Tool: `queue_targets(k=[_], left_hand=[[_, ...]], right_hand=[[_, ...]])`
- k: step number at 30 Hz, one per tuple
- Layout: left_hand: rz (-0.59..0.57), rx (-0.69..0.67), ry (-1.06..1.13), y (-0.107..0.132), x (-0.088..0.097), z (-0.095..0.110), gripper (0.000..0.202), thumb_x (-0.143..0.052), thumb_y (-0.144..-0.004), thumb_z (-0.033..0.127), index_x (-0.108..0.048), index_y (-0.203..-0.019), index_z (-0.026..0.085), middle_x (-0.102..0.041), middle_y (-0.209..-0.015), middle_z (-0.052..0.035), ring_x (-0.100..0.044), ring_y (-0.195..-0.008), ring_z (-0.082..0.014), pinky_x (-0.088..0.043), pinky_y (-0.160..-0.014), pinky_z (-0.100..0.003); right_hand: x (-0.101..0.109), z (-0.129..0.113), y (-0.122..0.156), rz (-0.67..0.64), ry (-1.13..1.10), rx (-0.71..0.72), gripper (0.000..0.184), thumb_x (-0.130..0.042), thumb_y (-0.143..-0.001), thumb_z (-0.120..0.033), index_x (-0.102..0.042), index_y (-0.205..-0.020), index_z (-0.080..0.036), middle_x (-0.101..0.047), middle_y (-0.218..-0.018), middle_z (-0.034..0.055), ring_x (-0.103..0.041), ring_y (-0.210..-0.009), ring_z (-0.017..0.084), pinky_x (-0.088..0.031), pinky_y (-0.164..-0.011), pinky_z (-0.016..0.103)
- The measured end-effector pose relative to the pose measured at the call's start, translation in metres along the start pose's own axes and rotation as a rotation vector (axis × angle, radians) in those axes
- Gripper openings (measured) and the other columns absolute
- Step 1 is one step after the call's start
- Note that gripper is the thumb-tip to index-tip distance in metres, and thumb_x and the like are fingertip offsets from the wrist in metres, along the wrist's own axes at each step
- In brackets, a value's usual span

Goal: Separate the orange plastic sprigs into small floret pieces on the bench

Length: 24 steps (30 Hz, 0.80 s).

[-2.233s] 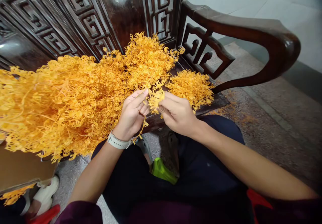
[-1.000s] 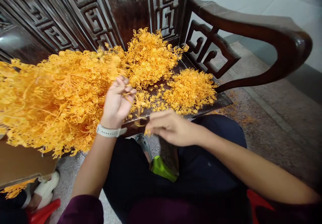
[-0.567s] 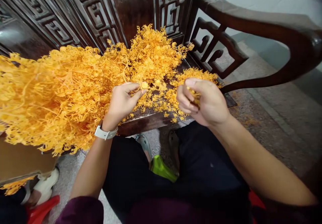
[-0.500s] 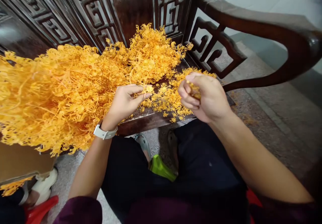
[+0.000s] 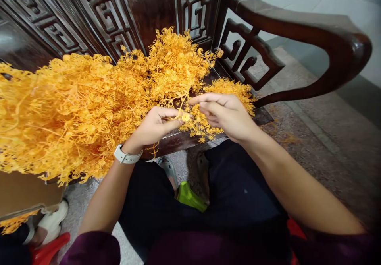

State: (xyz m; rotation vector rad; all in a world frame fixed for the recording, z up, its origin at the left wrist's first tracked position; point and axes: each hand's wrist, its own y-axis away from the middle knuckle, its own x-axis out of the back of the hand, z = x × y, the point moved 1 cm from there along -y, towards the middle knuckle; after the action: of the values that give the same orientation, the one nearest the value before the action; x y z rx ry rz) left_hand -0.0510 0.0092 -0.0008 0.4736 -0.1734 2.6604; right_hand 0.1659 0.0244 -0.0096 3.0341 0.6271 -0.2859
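The left hand is closed in a pinch: thumb and forefinger clamp a sprig at its stem, and the remaining fingers are curled under. The right hand sits just beside it, with its fingers half extended and their tips against the same sprig; whether it actually grips the sprig cannot be determined. The sprig is a small, orange-yellow, branching piece with thin stalks that end in curled tips, and it has a plastic look. It is held just above the front edge of the dark wooden seat, between the two hands. A large heap of identical orange-yellow pieces covers the left part of the seat and rises against the carved backrest. A smaller heap lies to the right, near the curved armrest. Loose pieces lie on the seat under the hands. A pale wristband is on the left wrist. A cardboard box sits below the large heap.
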Motion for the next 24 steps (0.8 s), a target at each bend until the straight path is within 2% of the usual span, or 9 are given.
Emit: queue_targets(k=[4, 7, 10, 12, 14, 16, 19, 22, 24], left_hand=[[-0.053, 0.013, -0.001, 0.0, -0.007, 0.003, 0.032, -0.072, -0.093, 0.03, -0.067, -0.065, 0.017, -0.05, -0.064, 0.0017, -0.039, -0.062, -0.0108, -0.034, -0.061, -0.024], [-0.056, 0.016, -0.017, 0.001, -0.01, 0.003, 0.037, -0.072, -0.094, 0.034, -0.063, -0.062, 0.016, -0.046, -0.062, 0.0021, -0.037, -0.061, -0.0105, -0.031, -0.059, -0.024], [-0.045, 0.011, -0.032, 0.001, -0.011, 0.001, 0.041, -0.072, -0.095, 0.038, -0.063, -0.061, 0.016, -0.046, -0.06, 0.0022, -0.037, -0.06, -0.0105, -0.03, -0.058, -0.024], [-0.022, 0.011, -0.037, 0.001, -0.01, 0.001, 0.036, -0.074, -0.094, 0.039, -0.07, -0.066, 0.017, -0.053, -0.062, 0.0011, -0.041, -0.06, -0.0107, -0.033, -0.059, -0.024], [0.0, 0.007, -0.041, 0.0, -0.009, 0.001, 0.026, -0.076, -0.092, 0.038, -0.077, -0.075, 0.018, -0.065, -0.069, -0.0013, -0.05, -0.063, -0.0118, -0.038, -0.062, -0.024], [-0.009, 0.008, -0.053, 0.001, -0.007, 0.003, 0.023, -0.076, -0.091, 0.037, -0.08, -0.078, 0.018, -0.07, -0.072, -0.003, -0.055, -0.065, -0.0126, -0.042, -0.063, -0.023], [-0.083, 0.005, -0.058, 0.001, -0.002, 0.008, 0.023, -0.076, -0.091, 0.035, -0.08, -0.077, 0.017, -0.068, -0.068, -0.0029, -0.053, -0.061, -0.0114, -0.04, -0.058, -0.022], [-0.163, -0.003, -0.031, 0.001, 0.003, 0.011, 0.019, -0.077, -0.09, 0.033, -0.08, -0.079, 0.017, -0.064, -0.062, -0.0007, -0.047, -0.054, -0.0092, -0.036, -0.053, -0.021], [-0.168, -0.005, -0.004, -0.002, 0.004, 0.01, 0.019, -0.076, -0.089, 0.032, -0.078, -0.078, 0.017, -0.06, -0.06, 0.0009, -0.043, -0.052, -0.0083, -0.034, -0.052, -0.021]], right_hand=[[-0.005, 0.003, 0.004, -0.115, 0.275, 0.138, 0.031, -0.079, -0.091, -0.047, -0.077, -0.084, -0.017, -0.048, -0.062, -0.004, -0.036, -0.057, 0.009, -0.027, -0.053, 0.028], [-0.004, 0.005, 0.005, -0.029, 0.384, 0.211, 0.036, -0.093, -0.078, -0.046, -0.076, -0.091, -0.017, -0.044, -0.062, -0.0069, -0.036, -0.057, 0.009, -0.027, -0.054, 0.027], [-0.002, 0.006, 0.005, 0.036, 0.412, 0.265, 0.033, -0.087, -0.085, -0.047, -0.075, -0.086, -0.017, -0.048, -0.063, -0.0052, -0.038, -0.058, 0.01, -0.029, -0.055, 0.027], [-0.001, 0.005, 0.003, 0.036, 0.382, 0.268, 0.036, -0.08, -0.091, -0.051, -0.074, -0.079, -0.017, -0.055, -0.065, -0.0019, -0.042, -0.061, 0.011, -0.031, -0.056, 0.028], [0.0, 0.004, 0.003, 0.038, 0.281, 0.222, 0.041, -0.08, -0.091, -0.053, -0.07, -0.074, -0.017, -0.053, -0.064, -0.0015, -0.041, -0.06, 0.011, -0.03, -0.054, 0.027], [-0.001, 0.005, 0.003, 0.038, 0.119, 0.121, 0.045, -0.084, -0.087, -0.055, -0.065, -0.069, -0.018, -0.042, -0.058, -0.0046, -0.033, -0.053, 0.009, -0.023, -0.049, 0.026], [-0.005, 0.006, 0.005, -0.008, -0.139, -0.076, 0.049, -0.089, -0.082, -0.052, -0.055, -0.066, -0.02, -0.03, -0.053, -0.0088, -0.021, -0.047, 0.006, -0.014, -0.045, 0.024], [-0.009, 0.007, 0.006, -0.074, -0.319, -0.215, 0.049, -0.092, -0.079, -0.045, -0.052, -0.067, -0.02, -0.03, -0.053, -0.0098, -0.018, -0.046, 0.005, -0.013, -0.043, 0.023], [-0.012, 0.008, 0.005, -0.073, -0.392, -0.24, 0.048, -0.092, -0.079, -0.041, -0.051, -0.068, -0.02, -0.032, -0.055, -0.0096, -0.018, -0.046, 0.004, -0.014, -0.043, 0.022]])
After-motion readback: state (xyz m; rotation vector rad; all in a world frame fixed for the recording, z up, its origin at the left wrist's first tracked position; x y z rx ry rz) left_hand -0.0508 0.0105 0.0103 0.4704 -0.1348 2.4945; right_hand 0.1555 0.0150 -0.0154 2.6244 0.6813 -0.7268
